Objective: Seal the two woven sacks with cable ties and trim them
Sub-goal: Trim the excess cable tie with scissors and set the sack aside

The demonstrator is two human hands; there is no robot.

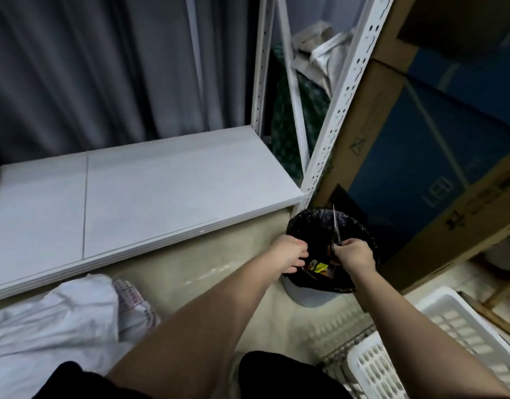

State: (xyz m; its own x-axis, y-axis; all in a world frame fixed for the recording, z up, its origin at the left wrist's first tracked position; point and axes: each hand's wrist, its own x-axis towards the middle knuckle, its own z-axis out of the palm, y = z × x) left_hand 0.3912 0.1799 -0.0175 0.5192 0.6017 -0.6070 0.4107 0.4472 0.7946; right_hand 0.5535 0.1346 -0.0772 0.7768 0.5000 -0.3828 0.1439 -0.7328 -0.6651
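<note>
Both my arms reach out over a small bin (363, 240) lined with a black bag. My right hand (354, 253) grips the handles of a pair of scissors (336, 226) whose blades point up and away, above the bin. My left hand (291, 254) hovers at the bin's left rim, fingers loosely bent toward the opening; whether it pinches anything is hidden. A white woven sack (52, 321) with red print lies on the floor at the lower left. No cable tie is visible.
A low white shelf board (133, 197) runs along the left, with perforated white rack posts (343, 96) behind the bin. A large cardboard box (421, 168) marked LED leans at the right. A white plastic basket (421, 349) stands at the lower right. Grey curtains hang behind.
</note>
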